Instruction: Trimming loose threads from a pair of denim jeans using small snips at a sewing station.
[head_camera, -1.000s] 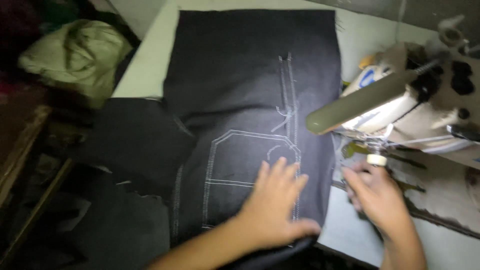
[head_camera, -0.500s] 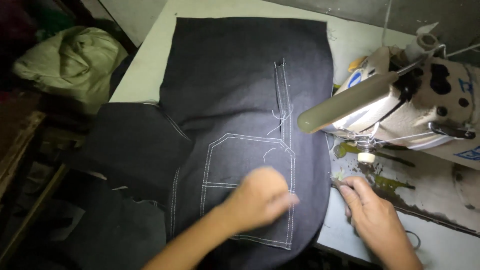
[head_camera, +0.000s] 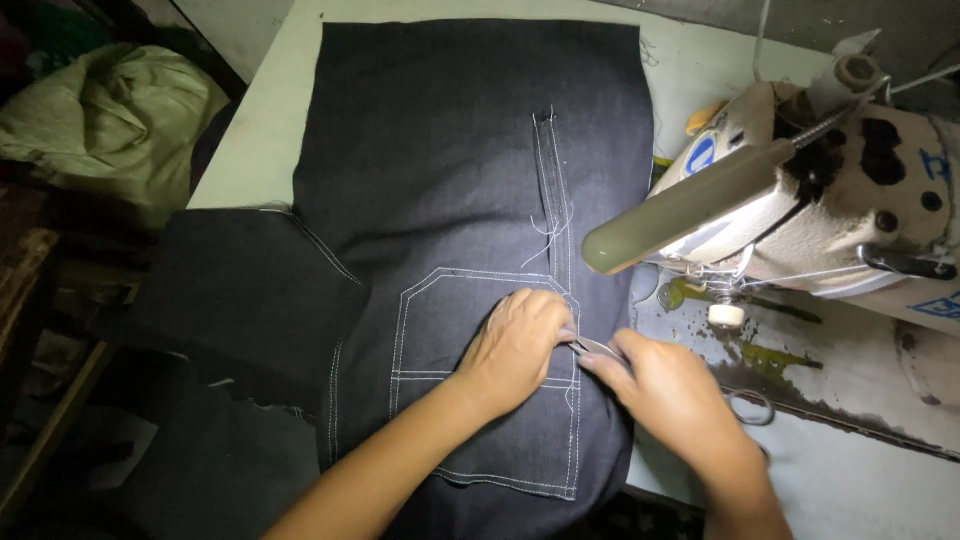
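The dark denim piece is lying flat on the white worktop, in the middle of the frame. Its pocket is already looking sewn on. The left hand is pressing the pocket's right edge, fingers bent. The right hand is pinching small metal snips, likely trimming loose threads beside the sewing machine.
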